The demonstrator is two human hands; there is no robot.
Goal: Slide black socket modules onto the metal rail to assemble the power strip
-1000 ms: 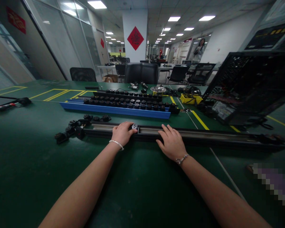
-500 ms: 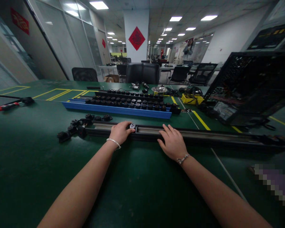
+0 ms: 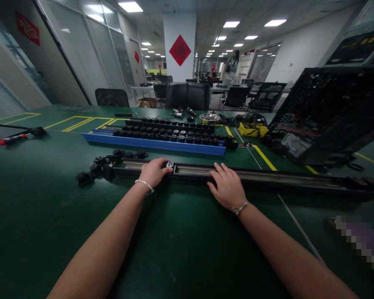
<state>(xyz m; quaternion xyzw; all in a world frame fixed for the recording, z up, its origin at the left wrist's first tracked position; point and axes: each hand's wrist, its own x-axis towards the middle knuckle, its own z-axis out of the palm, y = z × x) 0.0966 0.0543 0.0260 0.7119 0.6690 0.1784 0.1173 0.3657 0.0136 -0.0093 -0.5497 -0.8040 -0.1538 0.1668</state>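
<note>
A long black power track with a metal-lined channel lies across the table in front of me. My left hand is closed on a small socket module with a silvery face, which sits in the channel left of the middle. Part of the module is hidden behind the fingers and thumb. Further right, my right hand rests against the track with its fingers spread and nothing held. Loose black socket modules lie in a cluster around the track's left end.
Beyond the track, a blue rail lies beside rows of black modules. A metal bowl, a yellow tray and cables are further back. An open computer case stands at the right. A person is in the background.
My left hand has slid leftward along the track together with the socket module. The right hand has stayed in place on the track. The background person has moved left.
</note>
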